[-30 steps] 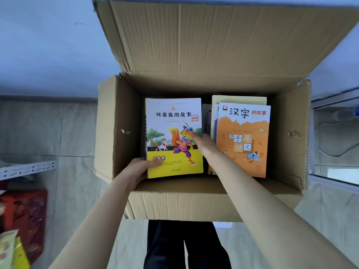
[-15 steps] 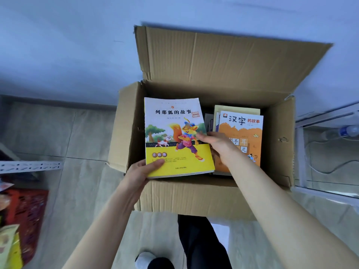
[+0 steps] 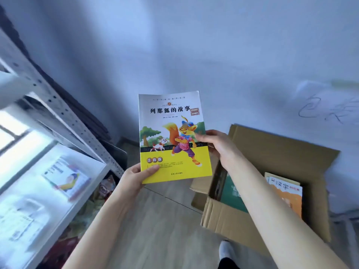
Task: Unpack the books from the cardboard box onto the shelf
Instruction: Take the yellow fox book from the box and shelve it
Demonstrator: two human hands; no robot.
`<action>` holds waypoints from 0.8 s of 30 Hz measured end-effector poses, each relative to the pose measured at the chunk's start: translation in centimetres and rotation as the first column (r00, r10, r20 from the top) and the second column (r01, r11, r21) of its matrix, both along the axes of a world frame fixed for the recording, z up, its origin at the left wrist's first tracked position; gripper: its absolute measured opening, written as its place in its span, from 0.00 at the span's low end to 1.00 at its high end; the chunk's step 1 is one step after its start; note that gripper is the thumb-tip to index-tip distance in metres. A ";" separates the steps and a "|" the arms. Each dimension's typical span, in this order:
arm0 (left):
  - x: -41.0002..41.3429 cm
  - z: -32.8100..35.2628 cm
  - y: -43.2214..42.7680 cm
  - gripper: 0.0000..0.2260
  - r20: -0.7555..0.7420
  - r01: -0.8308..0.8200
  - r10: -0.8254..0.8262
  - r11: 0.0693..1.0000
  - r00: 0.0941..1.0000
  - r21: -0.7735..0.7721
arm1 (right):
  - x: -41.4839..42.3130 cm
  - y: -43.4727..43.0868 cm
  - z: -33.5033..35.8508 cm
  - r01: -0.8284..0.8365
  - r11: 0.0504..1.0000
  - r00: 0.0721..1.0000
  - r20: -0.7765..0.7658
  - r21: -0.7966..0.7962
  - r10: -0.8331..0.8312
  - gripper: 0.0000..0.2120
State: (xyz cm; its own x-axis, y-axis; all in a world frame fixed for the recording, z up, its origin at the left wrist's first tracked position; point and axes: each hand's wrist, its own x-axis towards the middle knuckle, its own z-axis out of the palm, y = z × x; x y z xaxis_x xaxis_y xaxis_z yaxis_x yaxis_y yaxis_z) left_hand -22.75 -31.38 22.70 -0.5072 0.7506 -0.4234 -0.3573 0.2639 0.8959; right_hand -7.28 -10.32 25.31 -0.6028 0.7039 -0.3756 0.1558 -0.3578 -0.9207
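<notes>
The tall white metal shelf [image 3: 77, 131] with perforated posts now fills the left of my view. A second ago I was looking straight down into the box and could barely see it. A blurred, pale-covered book [image 3: 66, 177] already lies flat on one of its boards.

The open brown cardboard box [image 3: 233, 222] has slid to the lower right and sits on the floor by my foot. Inside it, an orange paperback [image 3: 287, 193] is on the right. A dark green cover [image 3: 233, 193] shows where the top book was lying a moment ago.

That book, a white-and-yellow paperback with a cartoon fox on its cover [image 3: 172, 136], is out of the box. I hold it upright in the air, cover towards me, between the box and the shelf and touching neither.

My left hand [image 3: 134, 175] grips its lower left corner, with the thumb pressed on the yellow band. My right hand [image 3: 219, 146] clamps the right edge, thumb on the cover and fingers behind.

I judge the lift finished and the carry begun. This book only needs to swing left onto a shelf board, and at least two more books wait in the box.
</notes>
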 end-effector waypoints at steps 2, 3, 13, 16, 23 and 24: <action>-2.8 4.9 -4.2 0.13 -0.021 -0.100 0.101 0.993 0.995 0.069 | -4.4 -3.2 5.3 -0.088 0.995 0.995 -0.047 0.055 0.090 0.09; -3.6 6.2 -5.2 0.11 -0.026 -0.128 0.131 0.988 0.991 0.088 | -5.8 -4.0 7.1 -0.126 0.988 0.988 -0.076 0.086 0.132 0.08; -15.5 21.5 -25.1 0.10 -0.266 -0.393 0.467 0.874 0.843 0.286 | -23.7 -20.6 23.0 -0.470 0.834 0.794 -0.274 0.288 0.542 0.09; -19.2 22.9 -28.4 0.11 -0.282 -0.510 0.583 0.809 0.762 0.294 | -29.5 -23.8 24.6 -0.539 0.778 0.722 -0.300 0.323 0.624 0.12; -28.3 23.5 -31.8 0.13 -0.314 -0.652 0.719 0.695 0.620 0.303 | -43.3 -26.7 25.2 -0.615 0.705 0.581 -0.402 0.352 0.708 0.12; -29.7 23.6 -32.0 0.12 -0.329 -0.661 0.729 0.684 0.601 0.307 | -45.2 -26.9 25.3 -0.625 0.691 0.565 -0.400 0.364 0.722 0.13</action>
State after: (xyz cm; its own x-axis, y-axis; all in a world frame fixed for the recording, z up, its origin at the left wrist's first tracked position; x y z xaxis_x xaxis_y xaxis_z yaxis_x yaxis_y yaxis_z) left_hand -52.44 -63.36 46.30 -0.9913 0.1300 0.0196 0.0132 -0.0503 0.9986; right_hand -52.46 -37.22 50.64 -0.9828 0.0342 0.1816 -0.1848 -0.1759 -0.9669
